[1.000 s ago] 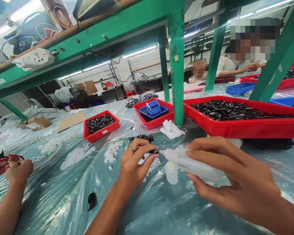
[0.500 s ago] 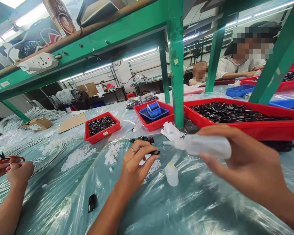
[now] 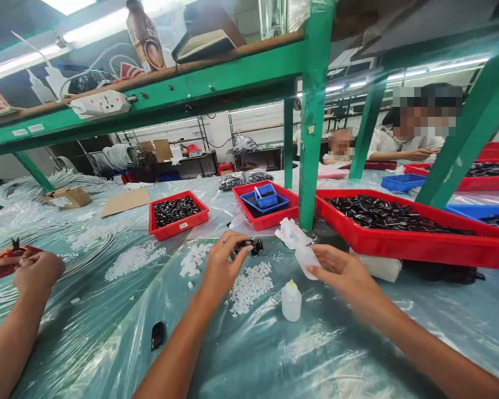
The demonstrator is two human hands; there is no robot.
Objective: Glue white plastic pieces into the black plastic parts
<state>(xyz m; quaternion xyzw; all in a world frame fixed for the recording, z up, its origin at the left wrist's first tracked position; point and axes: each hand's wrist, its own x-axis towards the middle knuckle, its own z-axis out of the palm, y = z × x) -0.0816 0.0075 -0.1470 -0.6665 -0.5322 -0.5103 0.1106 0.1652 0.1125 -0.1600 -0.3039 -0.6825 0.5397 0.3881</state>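
Note:
My left hand (image 3: 224,257) is at the group of black pieces (image 3: 255,246) in mid-table, fingers curled, with a dark piece at its fingertips. My right hand (image 3: 341,266) is wrapped round a translucent squeeze bottle (image 3: 306,261), whose upper end meets a crumpled white tissue (image 3: 290,231). Just below stands a second small bottle (image 3: 291,302) with a yellowish tip. Small white parts (image 3: 251,288) lie in a heap between my hands. One black piece (image 3: 157,335) rests alone nearer the front, left of my left forearm.
Red trays of black parts (image 3: 178,228) (image 3: 419,244) stand behind, beside a green post (image 3: 311,138). Another person's hands (image 3: 39,271) hold red scissors (image 3: 8,263) at the left. White heaps (image 3: 135,260) and cables lie between. Two people sit across the table.
My right hand has moved left and away from me with the bottle, which now tilts up to the tissue. My left hand has shifted slightly up to the black pieces. The view has shifted.

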